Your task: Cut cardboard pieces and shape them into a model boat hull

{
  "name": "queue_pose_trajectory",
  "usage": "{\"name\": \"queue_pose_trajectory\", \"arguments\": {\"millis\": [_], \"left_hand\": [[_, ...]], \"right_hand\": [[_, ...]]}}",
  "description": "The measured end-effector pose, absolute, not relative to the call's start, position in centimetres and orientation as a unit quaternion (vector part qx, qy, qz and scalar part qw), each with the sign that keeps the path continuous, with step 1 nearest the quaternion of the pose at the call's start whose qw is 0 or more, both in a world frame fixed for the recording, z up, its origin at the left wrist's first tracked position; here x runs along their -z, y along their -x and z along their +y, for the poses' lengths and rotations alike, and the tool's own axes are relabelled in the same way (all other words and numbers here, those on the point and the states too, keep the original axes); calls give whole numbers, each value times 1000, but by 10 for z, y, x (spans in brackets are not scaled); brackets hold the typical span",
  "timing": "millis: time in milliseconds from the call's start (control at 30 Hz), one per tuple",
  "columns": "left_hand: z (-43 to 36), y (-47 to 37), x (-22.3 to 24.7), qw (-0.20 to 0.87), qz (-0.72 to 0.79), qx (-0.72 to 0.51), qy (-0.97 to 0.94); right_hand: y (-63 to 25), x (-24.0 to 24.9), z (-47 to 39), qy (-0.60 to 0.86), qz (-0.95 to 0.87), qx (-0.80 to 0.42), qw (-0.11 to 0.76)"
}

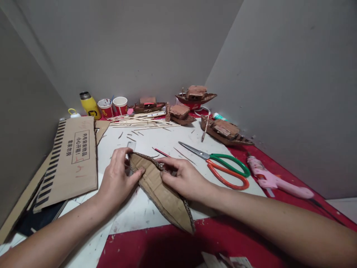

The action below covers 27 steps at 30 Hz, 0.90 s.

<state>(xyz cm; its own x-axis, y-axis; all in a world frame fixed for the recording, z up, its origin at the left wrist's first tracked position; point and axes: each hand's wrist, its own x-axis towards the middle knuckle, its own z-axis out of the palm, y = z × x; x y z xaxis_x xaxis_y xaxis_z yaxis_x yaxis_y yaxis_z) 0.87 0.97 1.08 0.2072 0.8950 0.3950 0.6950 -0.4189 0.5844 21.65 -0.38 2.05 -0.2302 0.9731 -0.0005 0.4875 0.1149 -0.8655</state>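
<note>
Between my two hands is a cardboard boat hull [160, 186], long and pointed at both ends, with a raised corrugated edge. My left hand [121, 171] pinches its far left end, thumb on the inner face. On the far right side, my right hand [182, 176] grips the edge with the thumb inside and fingers outside. Just beyond the hull lie a red pencil [161, 152] and a metal ruler [131, 144], partly covered by the left hand. Scissors [214, 160] with one green and one orange handle rest to the right, blades apart.
Printed cardboard [72, 160] lies at left. Behind are wooden sticks [139, 121], paper cups [120, 106], a yellow bottle [89, 106] and several brown model boats, one [223, 130] at right. A pink glue gun [279, 182] lies on the red cloth [134, 247]. Grey walls enclose the table.
</note>
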Motion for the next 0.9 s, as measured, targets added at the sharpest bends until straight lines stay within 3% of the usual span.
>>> {"name": "queue_pose_trajectory", "arguments": {"millis": [333,533,900], "left_hand": [[11,-12,-16,71,513,-284,-807],[14,-8,-18,87,492,-295,-814],[9,-4,-26,5,402,-276,-873]], "right_hand": [[-219,-14,-4,557,-682,-372,295],[-220,-12,-3,548,-654,-426,301],[-223,-14,3,553,-596,-499,300]]}}
